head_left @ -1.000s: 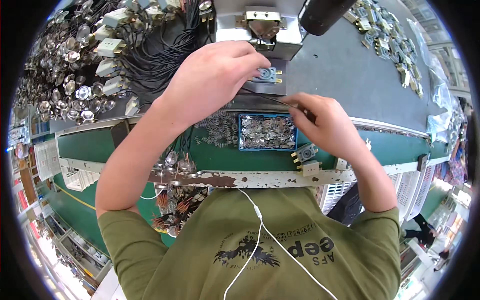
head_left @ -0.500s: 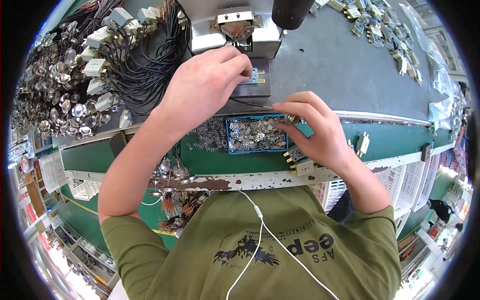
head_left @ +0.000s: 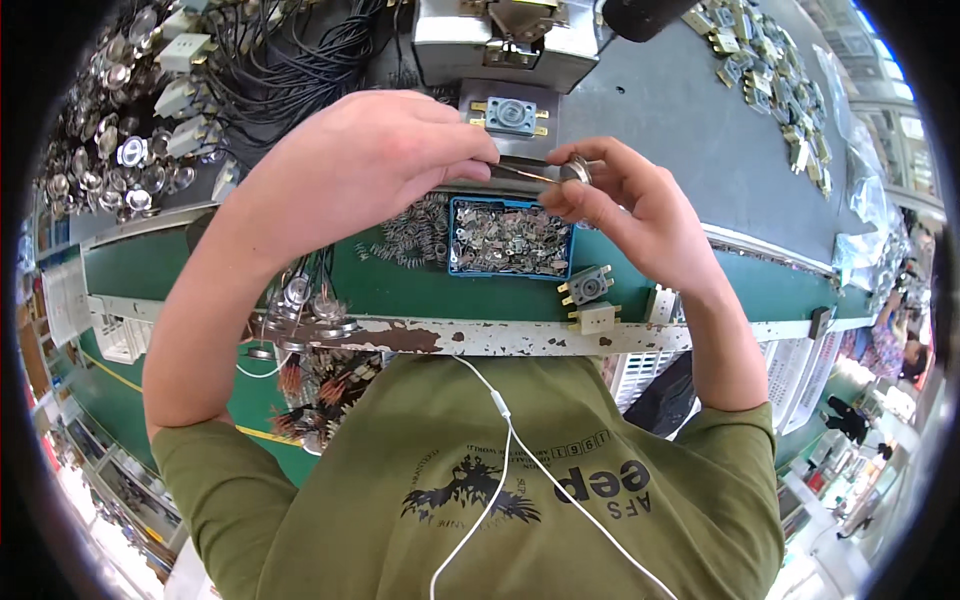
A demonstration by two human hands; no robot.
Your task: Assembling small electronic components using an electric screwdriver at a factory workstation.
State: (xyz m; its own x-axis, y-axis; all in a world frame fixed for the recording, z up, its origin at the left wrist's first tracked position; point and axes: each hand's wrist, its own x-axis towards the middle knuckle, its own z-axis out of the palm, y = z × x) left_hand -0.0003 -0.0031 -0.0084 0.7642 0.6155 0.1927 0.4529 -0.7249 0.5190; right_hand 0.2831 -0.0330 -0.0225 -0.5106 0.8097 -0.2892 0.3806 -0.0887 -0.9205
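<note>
My left hand (head_left: 390, 150) is closed, its fingertips pinching the end of a thin dark wire (head_left: 522, 172). The wire runs right to a round metal cap (head_left: 576, 172), which my right hand (head_left: 645, 210) grips between thumb and fingers. Just beyond both hands, a grey switch housing (head_left: 512, 115) with brass terminals lies on the metal plate (head_left: 552, 100) in front of a press-like machine (head_left: 510, 55). What lies inside the left fingers is partly hidden.
A blue tray (head_left: 451, 245) of small metal parts sits below my hands, with loose springs (head_left: 405, 235) on its left. Two housings (head_left: 590, 287) lie near the bench edge. Wired metal caps (head_left: 130, 150) heap up at left, and more housings (head_left: 765, 75) at far right.
My left hand has come away from the grey housing, which now shows fully on the plate. The right hand has moved up with the metal cap. The whole view has shifted slightly.
</note>
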